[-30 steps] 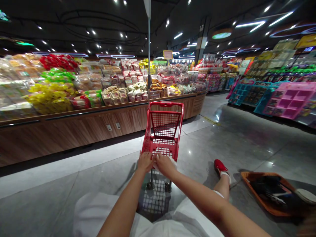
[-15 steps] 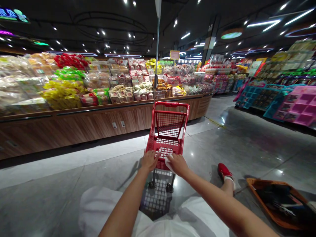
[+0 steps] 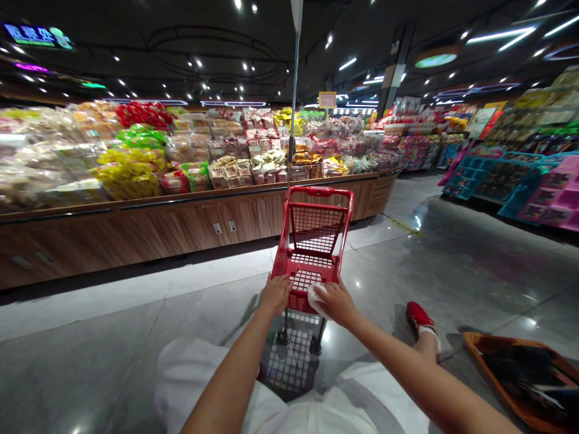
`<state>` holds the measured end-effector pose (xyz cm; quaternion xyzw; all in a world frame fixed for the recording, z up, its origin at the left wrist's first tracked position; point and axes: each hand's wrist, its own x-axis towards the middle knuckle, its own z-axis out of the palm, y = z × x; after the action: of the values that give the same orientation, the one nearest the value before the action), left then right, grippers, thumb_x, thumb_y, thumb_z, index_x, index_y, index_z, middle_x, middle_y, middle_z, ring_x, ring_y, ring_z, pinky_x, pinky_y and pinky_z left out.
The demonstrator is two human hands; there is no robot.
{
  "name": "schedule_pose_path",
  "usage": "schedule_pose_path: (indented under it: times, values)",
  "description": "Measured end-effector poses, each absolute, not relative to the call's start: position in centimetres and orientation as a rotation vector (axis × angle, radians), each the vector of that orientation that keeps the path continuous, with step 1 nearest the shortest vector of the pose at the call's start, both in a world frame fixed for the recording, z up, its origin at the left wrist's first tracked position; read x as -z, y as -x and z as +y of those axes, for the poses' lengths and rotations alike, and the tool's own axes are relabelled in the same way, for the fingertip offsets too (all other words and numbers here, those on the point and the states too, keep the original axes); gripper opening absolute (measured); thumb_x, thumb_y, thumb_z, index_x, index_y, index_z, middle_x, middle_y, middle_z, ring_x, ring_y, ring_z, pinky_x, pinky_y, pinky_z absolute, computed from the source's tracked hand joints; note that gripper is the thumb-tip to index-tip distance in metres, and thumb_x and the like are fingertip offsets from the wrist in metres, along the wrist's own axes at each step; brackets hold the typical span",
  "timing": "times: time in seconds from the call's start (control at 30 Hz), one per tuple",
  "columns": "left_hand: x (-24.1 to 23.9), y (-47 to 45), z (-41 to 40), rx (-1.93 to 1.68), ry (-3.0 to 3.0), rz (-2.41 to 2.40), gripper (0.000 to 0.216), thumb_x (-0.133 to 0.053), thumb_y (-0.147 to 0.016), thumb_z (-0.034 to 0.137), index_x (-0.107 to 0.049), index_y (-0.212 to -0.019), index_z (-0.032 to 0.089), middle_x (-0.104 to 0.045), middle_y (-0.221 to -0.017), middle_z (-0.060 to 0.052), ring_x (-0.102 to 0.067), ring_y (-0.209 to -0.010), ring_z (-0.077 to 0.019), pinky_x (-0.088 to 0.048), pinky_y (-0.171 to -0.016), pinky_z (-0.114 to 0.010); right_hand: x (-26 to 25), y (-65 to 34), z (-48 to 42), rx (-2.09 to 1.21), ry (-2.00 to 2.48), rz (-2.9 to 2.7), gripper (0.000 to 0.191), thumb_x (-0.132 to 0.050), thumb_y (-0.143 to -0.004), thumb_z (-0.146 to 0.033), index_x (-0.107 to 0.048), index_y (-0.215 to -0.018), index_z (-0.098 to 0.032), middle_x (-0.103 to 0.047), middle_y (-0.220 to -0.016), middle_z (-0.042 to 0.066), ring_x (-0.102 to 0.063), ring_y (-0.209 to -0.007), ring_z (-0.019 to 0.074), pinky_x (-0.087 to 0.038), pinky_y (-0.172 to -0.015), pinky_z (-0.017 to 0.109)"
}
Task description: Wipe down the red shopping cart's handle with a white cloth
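A small red plastic shopping cart (image 3: 299,259) stands right in front of me, its raised back frame at the far end. My left hand (image 3: 275,294) grips the near left corner of its edge. At the near right corner, my right hand (image 3: 338,302) has its fingers closed around a crumpled white wipe (image 3: 319,301), which is pressed against the cart. Whether it is paper or cloth I cannot tell. Beneath the basket, dark legs with wheels (image 3: 315,345) show, and a metal pole rises beside the cart.
A long wood-panelled counter (image 3: 190,223) piled with packaged snacks (image 3: 230,172) runs across behind the cart. At the lower right lies an orange tray (image 3: 491,380) with dark things in it, near my red shoe (image 3: 418,316). Blue and pink display racks (image 3: 520,187) stand farther right.
The whole view has shifted slightly to the right. My right hand and the wipe have moved a little along the cart's near right corner; my left hand stays on the edge.
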<state>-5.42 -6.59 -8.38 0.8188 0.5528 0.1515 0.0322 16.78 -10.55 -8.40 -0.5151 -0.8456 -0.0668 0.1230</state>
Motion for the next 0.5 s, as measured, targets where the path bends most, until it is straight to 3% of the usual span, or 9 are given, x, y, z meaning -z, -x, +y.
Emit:
schedule_pose_path:
  times: [0.17, 0.3, 0.4, 0.5]
  values:
    - [8.5, 3.7, -6.5, -0.454, -2.545, 1.726, 0.041, -0.027, -0.095, 0.028, -0.065, -0.111, 0.018, -0.060, -0.128, -0.009, -0.053, -0.119, -0.0234, -0.019, -0.114, -0.049, 8.6, -13.9, -9.9, 0.132, 1.662, -2.434, 0.030, -0.046, -0.093, -0.032, -0.054, -0.121, -0.023, -0.063, -0.101, 0.010, -0.059, -0.092, 0.0217, -0.037, -0.090, 0.035]
    - [8.7, 3.9, -6.0, -0.442, -2.531, 1.709, 0.041, -0.030, -0.094, 0.027, -0.065, -0.113, 0.017, -0.060, -0.128, -0.010, -0.053, -0.120, -0.0245, -0.024, -0.113, -0.047, 8.6, -9.9, -8.9, 0.103, 1.749, -2.412, 0.029, -0.039, -0.095, -0.025, -0.052, -0.121, -0.022, -0.061, -0.103, 0.010, -0.059, -0.090, 0.0215, -0.042, -0.075, 0.030]
    - [8.7, 4.7, -5.8, -0.423, -2.541, 1.674, 0.041, -0.029, -0.095, 0.028, -0.065, -0.113, 0.019, -0.060, -0.128, -0.008, -0.052, -0.120, -0.0230, -0.023, -0.114, -0.045, 8.6, -10.7, -8.8, 0.092, 1.690, -2.457, 0.029, -0.041, -0.094, -0.028, -0.054, -0.119, -0.022, -0.062, -0.103, 0.009, -0.059, -0.088, 0.0211, -0.042, -0.079, 0.032]
    - [8.7, 5.1, -5.9, -0.418, -2.541, 1.672, 0.043, -0.027, -0.096, 0.031, -0.064, -0.114, 0.021, -0.060, -0.129, -0.006, -0.051, -0.121, -0.0217, -0.023, -0.114, -0.043, 8.7, -14.7, -9.4, 0.165, 1.596, -2.477, 0.029, -0.046, -0.093, -0.036, -0.058, -0.116, -0.023, -0.063, -0.100, 0.008, -0.058, -0.093, 0.0221, -0.033, -0.098, 0.042]
